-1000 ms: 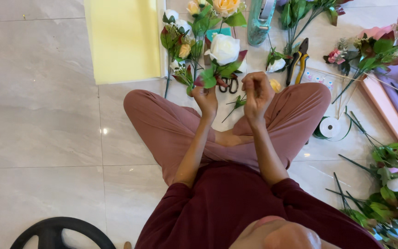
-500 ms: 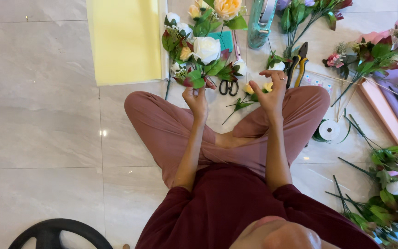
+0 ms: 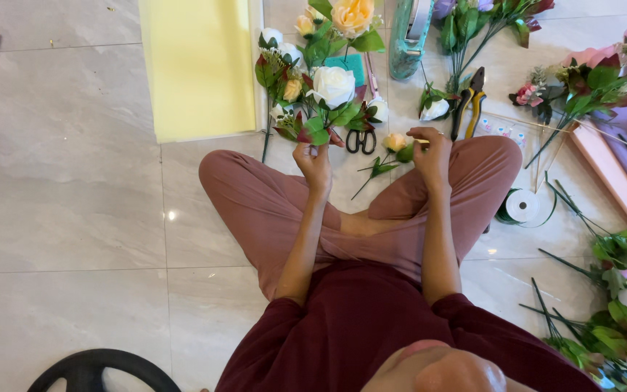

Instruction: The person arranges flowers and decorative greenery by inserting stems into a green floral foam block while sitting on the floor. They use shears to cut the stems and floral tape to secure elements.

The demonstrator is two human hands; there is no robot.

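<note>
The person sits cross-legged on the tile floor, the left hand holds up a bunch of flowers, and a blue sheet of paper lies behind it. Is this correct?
Not quite: the sheet of paper is yellow, not blue, as the head view shows. The rest holds: the person sits cross-legged on the tile floor, and the left hand holds up the bunch of flowers.

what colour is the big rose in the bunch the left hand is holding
White, among green leaves: the big rose in the bunch held by the left hand, head view.

Pale grey marble-look floor tiles, glossy, small light glint.
</note>
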